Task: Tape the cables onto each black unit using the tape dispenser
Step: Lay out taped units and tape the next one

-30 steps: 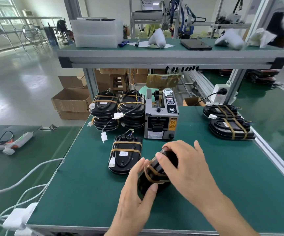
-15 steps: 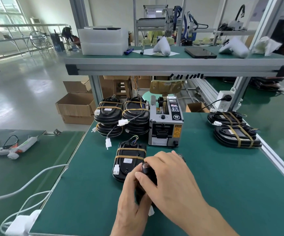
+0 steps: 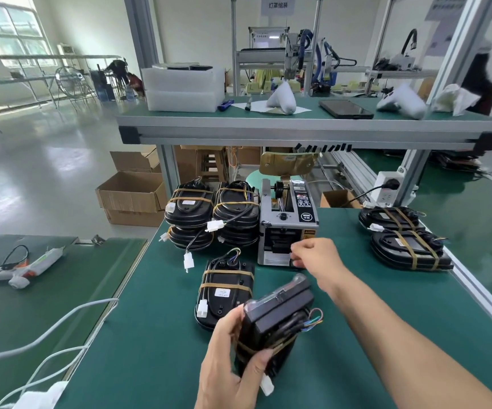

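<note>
Fingers (image 3: 253, 370) of left hand (image 3: 227, 367) gripping tilted black unit (image 3: 274, 320), tape-banded, wires loose

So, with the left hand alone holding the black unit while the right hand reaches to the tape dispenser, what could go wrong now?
1. The left hand grips the black unit only at its lower end, tilted above the table; it could slip or tip.
2. The loose coloured wires stick out untaped and may spring away before tape arrives.
3. The right hand pinches at the tape dispenser outlet; whether tape is held is unclear, so it may tear short or fold.
</note>
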Demonstrator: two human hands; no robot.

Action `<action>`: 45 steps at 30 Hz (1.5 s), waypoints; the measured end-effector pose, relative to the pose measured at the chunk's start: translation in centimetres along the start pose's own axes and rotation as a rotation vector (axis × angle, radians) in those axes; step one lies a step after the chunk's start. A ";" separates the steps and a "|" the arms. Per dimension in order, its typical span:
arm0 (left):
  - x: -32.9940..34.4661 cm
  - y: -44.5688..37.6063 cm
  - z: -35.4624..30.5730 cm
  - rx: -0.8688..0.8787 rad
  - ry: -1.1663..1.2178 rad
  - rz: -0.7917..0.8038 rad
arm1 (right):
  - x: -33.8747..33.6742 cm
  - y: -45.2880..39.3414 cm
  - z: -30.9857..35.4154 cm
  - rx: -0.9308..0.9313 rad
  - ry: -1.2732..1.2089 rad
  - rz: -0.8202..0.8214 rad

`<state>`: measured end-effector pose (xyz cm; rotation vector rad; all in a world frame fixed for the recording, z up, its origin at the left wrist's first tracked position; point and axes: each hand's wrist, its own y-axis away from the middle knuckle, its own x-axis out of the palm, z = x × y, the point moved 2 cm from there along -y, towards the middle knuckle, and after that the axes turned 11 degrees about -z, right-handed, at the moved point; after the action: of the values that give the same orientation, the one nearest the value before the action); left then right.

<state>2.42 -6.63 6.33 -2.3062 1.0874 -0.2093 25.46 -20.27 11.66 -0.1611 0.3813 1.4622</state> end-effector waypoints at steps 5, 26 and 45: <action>0.0 0.1 0.0 0.002 0.005 -0.028 | 1.6 -1.0 -0.7 0.103 -0.132 -0.152; 0.2 0.5 -0.2 0.042 -0.048 -0.008 | 4.3 -1.0 -0.2 0.270 -0.318 -0.355; 0.5 0.1 0.2 0.039 -0.023 0.009 | 5.3 -2.1 -0.1 0.388 -0.487 -0.390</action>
<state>2.77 -7.02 6.08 -2.2635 1.0723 -0.1984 27.82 -15.54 9.49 0.4077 0.2110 0.9767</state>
